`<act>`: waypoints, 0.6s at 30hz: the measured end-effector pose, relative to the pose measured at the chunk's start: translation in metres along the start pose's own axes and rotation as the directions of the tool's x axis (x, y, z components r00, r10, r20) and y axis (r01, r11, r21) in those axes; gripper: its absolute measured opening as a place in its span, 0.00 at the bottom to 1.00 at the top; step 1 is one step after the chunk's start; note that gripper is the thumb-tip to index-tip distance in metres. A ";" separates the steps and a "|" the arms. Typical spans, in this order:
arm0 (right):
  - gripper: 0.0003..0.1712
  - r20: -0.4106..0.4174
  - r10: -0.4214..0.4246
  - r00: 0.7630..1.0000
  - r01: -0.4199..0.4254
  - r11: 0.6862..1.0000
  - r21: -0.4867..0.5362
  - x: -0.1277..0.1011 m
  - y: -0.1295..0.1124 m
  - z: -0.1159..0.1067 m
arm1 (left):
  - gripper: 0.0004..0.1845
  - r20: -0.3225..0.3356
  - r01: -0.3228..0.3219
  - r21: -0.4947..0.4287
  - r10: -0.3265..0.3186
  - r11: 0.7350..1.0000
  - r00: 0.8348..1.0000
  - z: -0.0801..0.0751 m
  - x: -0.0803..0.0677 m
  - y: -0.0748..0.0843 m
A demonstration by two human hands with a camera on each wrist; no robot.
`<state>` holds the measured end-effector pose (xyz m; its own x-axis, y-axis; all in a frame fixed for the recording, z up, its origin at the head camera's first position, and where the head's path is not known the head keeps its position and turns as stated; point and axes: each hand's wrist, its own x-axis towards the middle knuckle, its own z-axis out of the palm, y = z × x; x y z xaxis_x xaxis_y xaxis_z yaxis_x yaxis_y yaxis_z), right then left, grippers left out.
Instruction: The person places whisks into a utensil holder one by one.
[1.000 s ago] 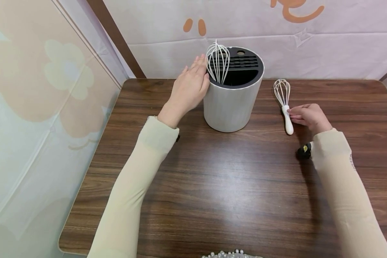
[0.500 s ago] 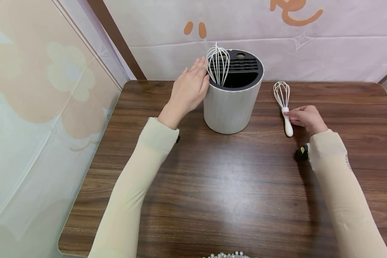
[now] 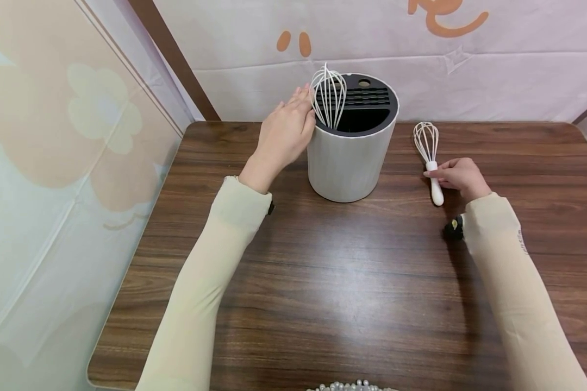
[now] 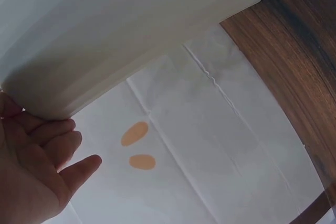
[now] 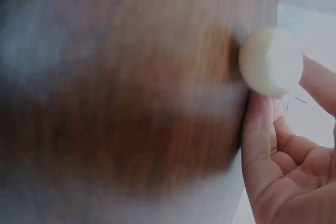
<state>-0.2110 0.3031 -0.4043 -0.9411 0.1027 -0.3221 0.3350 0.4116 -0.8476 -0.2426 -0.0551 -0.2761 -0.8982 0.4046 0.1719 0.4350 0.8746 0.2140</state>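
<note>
While the left hand (image 3: 285, 130) lies fingers extended against the off-white, black-topped cylindrical holder (image 3: 348, 169), the right hand (image 3: 462, 176) pinches the small white wire-headed whisk (image 3: 431, 165) by its handle. Probably best: firm pinch near the wires, holder braced lightly. Whisk sits at right fingertips, well apart from left hand; lifted or not, can't tell.

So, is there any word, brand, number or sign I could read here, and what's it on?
No readable text anywhere.
Right sleeve: small dark lettering, too small to read.
Black wrist device: yellow mark, too small to make out.
Backdrop: orange shape cut off above; cannot tell if it's lettering.
Container, whisk inside it, whisk beside it: none visible.
</note>
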 end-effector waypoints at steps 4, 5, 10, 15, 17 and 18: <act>0.10 0.000 0.013 1.000 -0.013 1.000 0.004 0.001 0.001 0.001 | 0.27 -0.005 -0.004 -0.004 0.004 1.000 1.000 0.002 -0.001 0.000; 0.10 0.000 0.016 1.000 -0.016 1.000 0.008 0.000 0.001 0.001 | 0.27 -0.009 -0.006 -0.005 0.006 1.000 1.000 0.002 -0.001 0.000; 0.10 0.008 0.024 1.000 -0.025 0.999 0.038 -0.001 0.002 -0.001 | 0.27 -0.026 -0.012 -0.006 0.012 1.000 1.000 0.004 -0.001 0.001; 0.09 0.074 0.014 0.997 -0.020 0.996 0.090 -0.001 0.005 -0.006 | 0.27 -0.032 -0.007 -0.001 0.007 1.000 0.999 0.006 -0.001 0.001; 0.09 0.106 0.011 0.994 -0.026 0.991 0.134 0.000 0.008 -0.009 | 0.27 -0.037 -0.007 -0.001 0.007 1.000 0.999 0.006 -0.001 0.001; 0.09 0.121 0.012 0.993 -0.031 0.987 0.156 0.000 0.009 -0.011 | 0.27 -0.041 -0.009 -0.001 0.009 1.000 0.999 0.006 -0.002 0.001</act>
<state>-0.2082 0.3164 -0.4073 -0.9247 -0.0031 -0.3807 0.3667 0.2615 -0.8928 -0.2411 -0.0528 -0.2823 -0.8907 0.4016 0.2129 0.4435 0.8705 0.2134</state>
